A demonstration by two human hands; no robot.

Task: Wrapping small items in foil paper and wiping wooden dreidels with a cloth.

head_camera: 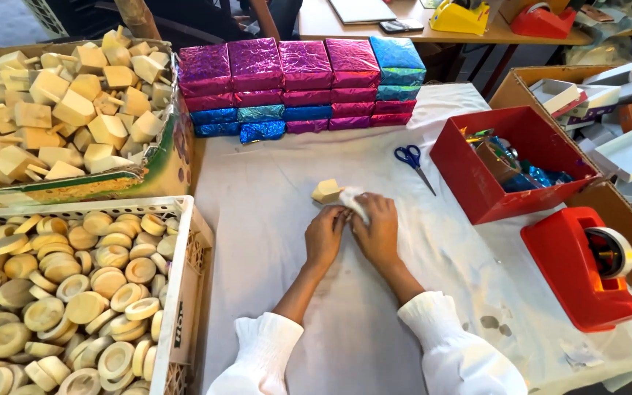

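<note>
Your 2 hands meet at the middle of the cloth-covered table (374,322), fingertips together over a piece of white tissue paper (352,201). The right hand (379,232) pinches the paper, fingers closed on its near edge; the left hand (325,235) presses down beside it, fingers curled against the same sheet, though you cannot tell whether it truly grips or only steadies. Keep both sets of fingertips low and close, so the paper stays taut and does not crumple as you fold it.

Just past your fingertips, at 11 o'clock from the hands, sits a small wooden block (327,191), pale, touching the paper's far end. Its long axis seems to run from 8 to 2 o'clock, with the nearer end towards your left hand; the far part is too small to read clearly. Draw the paper along that axis rather than across it, I would judge, so the corners fold squarely.

Further out, scissors (413,162) lie at 1 o'clock, handles away from you. A red box (477,175) of foil scraps stands at 2 o'clock, a red tape dispenser (587,271) at 3. Stacked foil-wrapped boxes (301,84) fill 12 o'clock. At 9 to 10 o'clock, a carton of wooden blocks (60,110) and a crate of round wooden discs (67,292).
</note>
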